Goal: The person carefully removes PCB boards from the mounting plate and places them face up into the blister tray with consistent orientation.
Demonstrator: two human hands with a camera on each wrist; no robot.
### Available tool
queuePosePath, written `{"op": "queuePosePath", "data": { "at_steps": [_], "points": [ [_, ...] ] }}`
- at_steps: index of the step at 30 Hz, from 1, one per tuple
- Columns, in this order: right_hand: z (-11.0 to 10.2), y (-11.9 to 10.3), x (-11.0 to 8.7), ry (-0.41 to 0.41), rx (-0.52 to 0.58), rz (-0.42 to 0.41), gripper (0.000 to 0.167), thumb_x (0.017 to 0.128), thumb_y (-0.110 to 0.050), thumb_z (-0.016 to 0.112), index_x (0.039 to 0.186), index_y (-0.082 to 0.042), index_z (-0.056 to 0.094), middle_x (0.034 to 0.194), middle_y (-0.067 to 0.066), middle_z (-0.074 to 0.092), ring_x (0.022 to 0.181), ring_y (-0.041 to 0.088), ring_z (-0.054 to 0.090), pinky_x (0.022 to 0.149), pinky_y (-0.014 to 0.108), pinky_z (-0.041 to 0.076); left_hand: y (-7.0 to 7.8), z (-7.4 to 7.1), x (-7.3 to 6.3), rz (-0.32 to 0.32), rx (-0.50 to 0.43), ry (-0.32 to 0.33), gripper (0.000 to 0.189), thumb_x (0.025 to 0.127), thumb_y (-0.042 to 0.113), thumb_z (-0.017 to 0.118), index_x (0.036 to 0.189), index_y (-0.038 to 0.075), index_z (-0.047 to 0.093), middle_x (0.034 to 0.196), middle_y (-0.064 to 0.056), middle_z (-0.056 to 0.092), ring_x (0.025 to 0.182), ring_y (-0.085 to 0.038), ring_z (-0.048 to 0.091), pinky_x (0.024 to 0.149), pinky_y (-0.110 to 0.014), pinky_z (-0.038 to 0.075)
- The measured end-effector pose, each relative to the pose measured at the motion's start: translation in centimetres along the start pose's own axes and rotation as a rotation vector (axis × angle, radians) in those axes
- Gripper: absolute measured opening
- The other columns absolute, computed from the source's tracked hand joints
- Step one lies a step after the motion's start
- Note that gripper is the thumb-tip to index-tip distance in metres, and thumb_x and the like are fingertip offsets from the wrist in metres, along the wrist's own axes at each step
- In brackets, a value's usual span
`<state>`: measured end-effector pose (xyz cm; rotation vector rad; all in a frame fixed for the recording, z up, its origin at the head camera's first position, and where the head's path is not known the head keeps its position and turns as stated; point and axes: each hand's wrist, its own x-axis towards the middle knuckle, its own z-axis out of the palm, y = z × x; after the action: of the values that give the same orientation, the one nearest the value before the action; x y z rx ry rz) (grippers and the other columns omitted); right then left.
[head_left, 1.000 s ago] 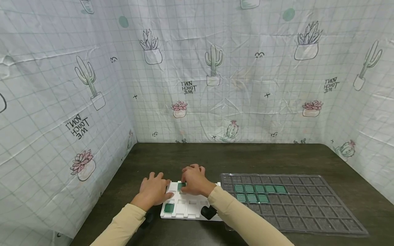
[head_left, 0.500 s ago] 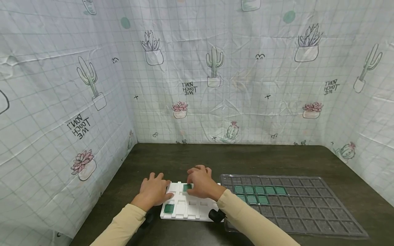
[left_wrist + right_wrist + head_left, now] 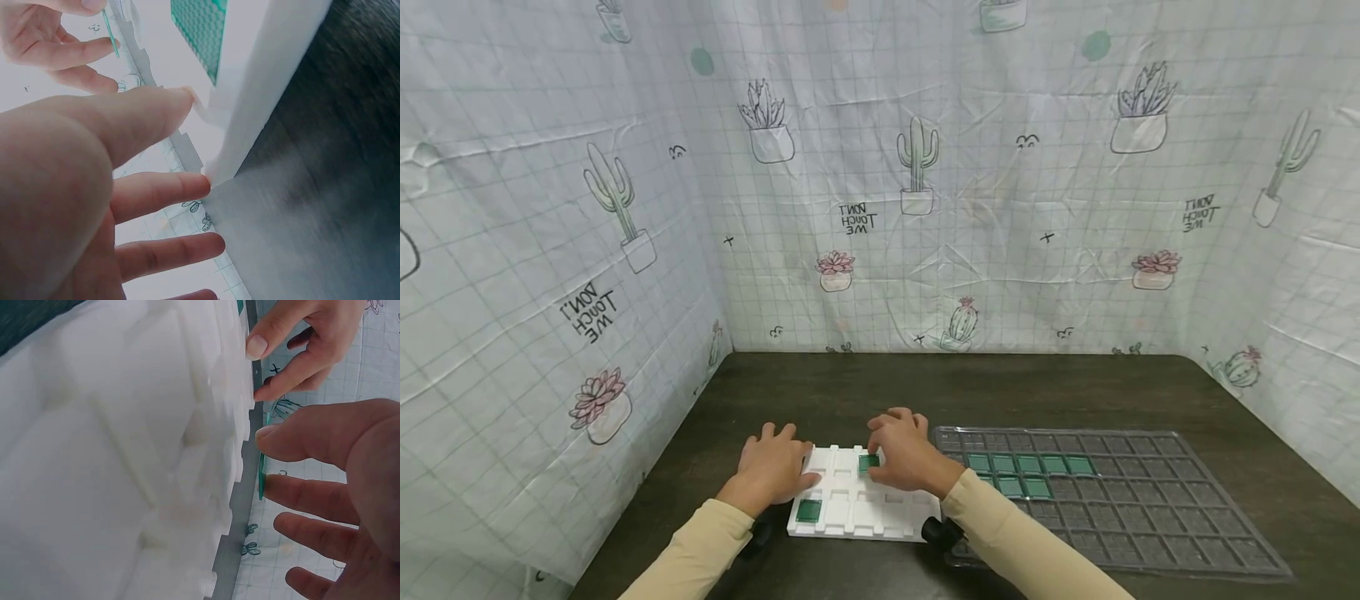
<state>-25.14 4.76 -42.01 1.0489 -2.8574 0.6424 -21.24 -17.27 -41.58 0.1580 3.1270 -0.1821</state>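
Note:
My right hand (image 3: 906, 450) pinches a thin green square chip (image 3: 867, 462) by its edges, between thumb and fingers, over the far row of a white tray with square pockets (image 3: 880, 521). The right wrist view shows this chip (image 3: 261, 481) edge-on, beyond the tray's pockets. My left hand (image 3: 769, 471) rests at the tray's left edge. In the left wrist view its thumb (image 3: 156, 112) touches the tray near the corner, the other fingers extended. Another green chip (image 3: 808, 511), with a dotted face, lies in the tray's near left pocket.
A large clear plastic tray (image 3: 1157, 500) with many compartments stands to the right. Two rows of green chips (image 3: 1028, 464) fill some of its far left compartments. Patterned cloth (image 3: 917, 250) hangs around the dark table (image 3: 850, 387).
My right hand has moved rightward along the tray's far row, the pinched green chip with it. My left hand stays at the tray's left edge.

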Motion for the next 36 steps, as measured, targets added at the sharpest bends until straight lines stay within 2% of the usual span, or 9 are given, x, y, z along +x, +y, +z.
{"op": "queuePosePath", "data": {
  "at_steps": [14, 36],
  "points": [
    [-0.4, 0.6, -1.5, 0.003, 0.008, 0.033, 0.009, 0.083, -0.022, 0.076, 0.088, -0.015, 0.075, 0.136, 0.011, 0.059, 0.136, 0.043, 0.035, 0.100, 0.066, 0.024, -0.1, 0.2, 0.1, 0.013, -0.002, 0.017, 0.051, 0.083, 0.053, 0.071, 0.121, 0.019, 0.069, 0.129, -0.013, 0.058, 0.120, -0.042, 0.049, 0.095, -0.061, 0.045],
    [-0.9, 2.0, -3.9, 0.018, -0.003, 0.026, 0.007, 0.082, -0.018, 0.075, 0.088, -0.014, 0.075, 0.134, 0.012, 0.059, 0.135, 0.046, 0.035, 0.098, 0.067, 0.022, 0.0, 0.0, 0.1, 0.019, 0.012, 0.011, 0.050, 0.083, 0.053, 0.071, 0.120, 0.018, 0.070, 0.131, -0.014, 0.058, 0.121, -0.042, 0.049, 0.095, -0.061, 0.045]
  ]
}}
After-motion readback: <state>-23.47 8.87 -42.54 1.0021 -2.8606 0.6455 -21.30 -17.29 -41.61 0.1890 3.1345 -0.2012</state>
